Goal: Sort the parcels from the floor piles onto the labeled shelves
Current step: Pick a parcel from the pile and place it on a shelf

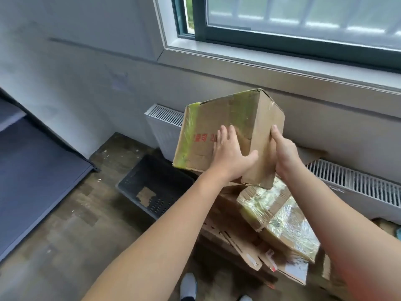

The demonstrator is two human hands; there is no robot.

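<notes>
A brown cardboard parcel (219, 120) with yellow-green tape and red print is held tilted in the air in front of the wall under the window. My left hand (231, 152) lies flat on its near face, fingers straight, thumb out along the lower edge. My right hand (282, 152) grips its right side, thumb on the near edge, fingers hidden behind the box. Below it on the floor lies a pile of parcels (280, 222), some wrapped in shiny tape, with flattened cardboard (243, 246) beside them.
A black perforated plastic crate (152, 187) lies on the dark wood floor left of the pile. White radiators (165, 129) (358, 187) line the wall under the window. A dark grey shelf unit (32, 161) stands at the left. My shoes (188, 285) show at the bottom edge.
</notes>
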